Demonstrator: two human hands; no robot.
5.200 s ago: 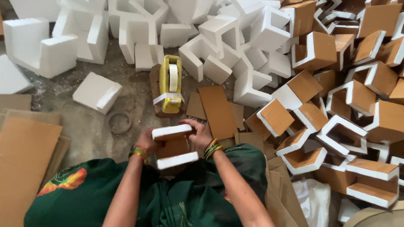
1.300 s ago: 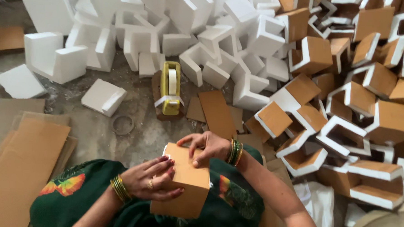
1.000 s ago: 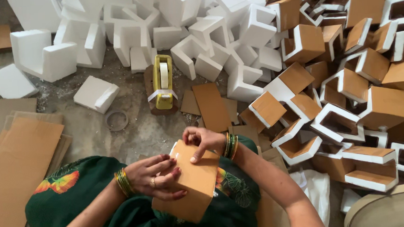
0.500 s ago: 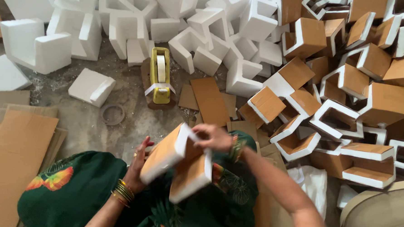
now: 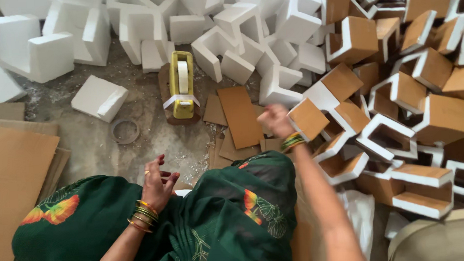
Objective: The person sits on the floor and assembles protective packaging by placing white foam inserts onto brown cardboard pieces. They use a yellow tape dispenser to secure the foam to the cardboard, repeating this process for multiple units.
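My right hand (image 5: 275, 120) is stretched out to the right and blurred. It grips a foam corner piece faced with brown cardboard (image 5: 308, 118) at the edge of the heap of similar cardboard-faced pieces (image 5: 429, 117). Over my lap, covered in green cloth (image 5: 220, 214), my left hand (image 5: 157, 182) is raised with its fingers spread and nothing in it. A yellow tape dispenser (image 5: 182, 85) stands on the floor in front of me, apart from both hands.
Bare white foam corner pieces (image 5: 46, 50) are heaped along the top. Flat cardboard sheets (image 5: 15, 171) lie at the left, cut cardboard strips (image 5: 240, 117) beside the dispenser, and an empty tape ring (image 5: 125, 131) on the concrete. A white bag (image 5: 358, 213) lies at my right.
Both hands held the cardboard-faced piece over my lap. Now the right hand has carried it out right to the heap, and the left hand has let go and opened.
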